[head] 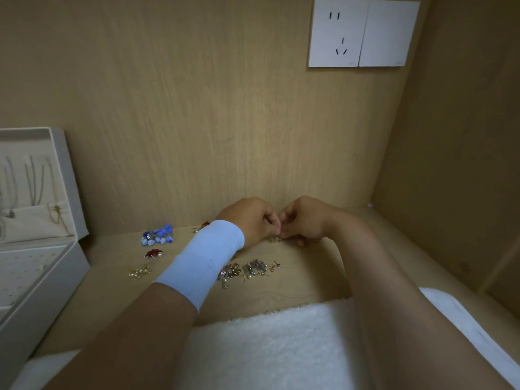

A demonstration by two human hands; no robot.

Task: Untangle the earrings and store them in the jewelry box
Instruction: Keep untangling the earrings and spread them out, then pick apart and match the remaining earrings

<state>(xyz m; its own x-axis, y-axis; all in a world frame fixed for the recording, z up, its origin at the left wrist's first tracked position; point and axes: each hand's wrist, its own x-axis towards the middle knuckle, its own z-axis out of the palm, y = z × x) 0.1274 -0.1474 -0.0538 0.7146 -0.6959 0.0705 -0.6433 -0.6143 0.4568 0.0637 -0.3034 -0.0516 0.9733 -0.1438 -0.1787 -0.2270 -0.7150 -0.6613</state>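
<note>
The left hand [253, 218] and the right hand [304, 220] met fingertip to fingertip low over the wooden shelf [309, 280]. The fingers of both were curled in and pinched a small pale bit of tangled earrings [274, 239] between them. That piece was too small to make out further, and it sat at or just above the wood. The left wrist wore a light blue wristband [208, 257].

Just in front of the hands lay a mixed pile of gold and silver earrings [244, 270], with a single stud [277, 264] beside its right edge. Partly hidden behind the wristband was a red piece [205, 223]. Further left lay a cluster of blue bead earrings [157, 236], a red flower earring with a pearl [154, 253] and a little group of pearl-and-gold earrings [139, 273], each apart from the others.

The white jewelry box [42, 299] stood open at the left edge, well apart from the hands. Its lid [66, 170] was upright, thin chain necklaces [33, 178] hung inside it, and a tray of small holes [25, 266] showed below. A white fluffy towel [267, 347] lay under the forearms at the near edge. High on the back panel were a white wall socket [339, 32] and a blank white plate [388, 33], side by side.
</note>
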